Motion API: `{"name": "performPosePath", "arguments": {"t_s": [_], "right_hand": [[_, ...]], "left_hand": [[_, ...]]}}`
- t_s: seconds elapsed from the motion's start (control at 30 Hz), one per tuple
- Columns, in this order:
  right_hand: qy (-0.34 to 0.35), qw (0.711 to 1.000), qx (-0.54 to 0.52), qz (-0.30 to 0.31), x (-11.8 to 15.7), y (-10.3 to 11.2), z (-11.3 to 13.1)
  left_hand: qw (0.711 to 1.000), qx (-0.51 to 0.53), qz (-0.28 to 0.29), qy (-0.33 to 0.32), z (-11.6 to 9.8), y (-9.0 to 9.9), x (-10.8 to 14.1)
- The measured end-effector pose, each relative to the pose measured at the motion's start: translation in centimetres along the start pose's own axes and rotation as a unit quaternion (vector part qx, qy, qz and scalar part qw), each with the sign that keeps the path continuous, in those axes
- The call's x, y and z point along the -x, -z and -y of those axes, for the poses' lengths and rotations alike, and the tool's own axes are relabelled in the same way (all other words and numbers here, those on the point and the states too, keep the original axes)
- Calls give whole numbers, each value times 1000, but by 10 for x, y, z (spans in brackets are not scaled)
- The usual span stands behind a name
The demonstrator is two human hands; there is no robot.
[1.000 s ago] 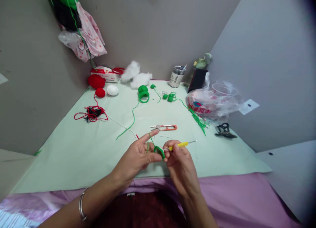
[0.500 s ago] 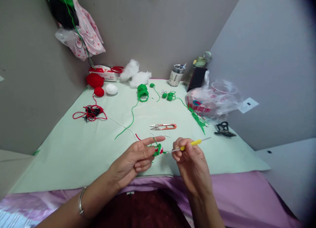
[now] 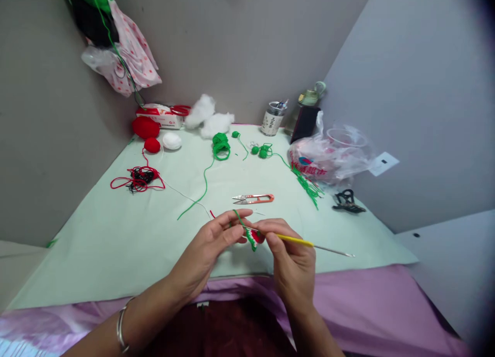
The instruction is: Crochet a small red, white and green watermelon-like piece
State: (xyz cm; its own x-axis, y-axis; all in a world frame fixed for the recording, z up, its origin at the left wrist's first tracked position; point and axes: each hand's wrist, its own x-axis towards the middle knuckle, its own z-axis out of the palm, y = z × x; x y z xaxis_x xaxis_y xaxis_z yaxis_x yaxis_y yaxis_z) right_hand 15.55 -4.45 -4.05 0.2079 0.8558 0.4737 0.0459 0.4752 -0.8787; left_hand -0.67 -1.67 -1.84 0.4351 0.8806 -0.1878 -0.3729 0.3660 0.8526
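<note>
- Left hand [image 3: 211, 246], lower centre: green strand [image 3: 238, 217] over forefinger; whether thumb and fingers pinch the crocheted piece, cannot tell.
- Right hand [image 3: 292, 259], right of it: closed round a yellow-handled hook [image 3: 296, 240], one metal end pointing right.
- Crocheted piece [image 3: 252, 238], green, white and red: lower centre, between the hands.
- Snips [image 3: 250, 198], orange-handled: centre, just above the hands.
- Green yarn [image 3: 221, 146], wound: upper centre.

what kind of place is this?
Looks like a small craft workspace, maybe at home, though I can't confirm that. Clues: a yellow hook in use, green yarn and snips on a covered table.
</note>
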Motion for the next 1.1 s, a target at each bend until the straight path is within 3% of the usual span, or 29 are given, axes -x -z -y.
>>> {"name": "performPosePath", "arguments": {"t_s": [0.17, 0.47, 0.63, 0.77, 0.87, 0.97, 1.03, 1.1], "right_hand": [[56, 998, 35, 10, -2, -5, 4], [-3, 997, 24, -70, -13, -9, -2], [4, 1000, 15, -23, -22, -6, 1], [5, 1000, -10, 5, -22, -8, 4], [-10, 999, -32, -28, -22, -9, 4], [-52, 993, -79, -70, -23, -7, 3], [-82, 987, -108, -87, -24, -4, 3], [-96, 985, -117, -83, -24, -2, 3]], "left_hand": [[999, 32, -8, -1, 3, -8, -2], [990, 137, -8, 40, 5, -12, -10], [991, 131, -11, 16, -12, -16, -13], [996, 85, 5, -29, -18, -21, -14], [999, 25, 2, -42, -15, -18, -15], [993, -91, -23, -75, -14, -4, -18], [966, -206, -71, -138, -17, 9, -20], [920, -290, -150, -216, -23, 20, -21]]}}
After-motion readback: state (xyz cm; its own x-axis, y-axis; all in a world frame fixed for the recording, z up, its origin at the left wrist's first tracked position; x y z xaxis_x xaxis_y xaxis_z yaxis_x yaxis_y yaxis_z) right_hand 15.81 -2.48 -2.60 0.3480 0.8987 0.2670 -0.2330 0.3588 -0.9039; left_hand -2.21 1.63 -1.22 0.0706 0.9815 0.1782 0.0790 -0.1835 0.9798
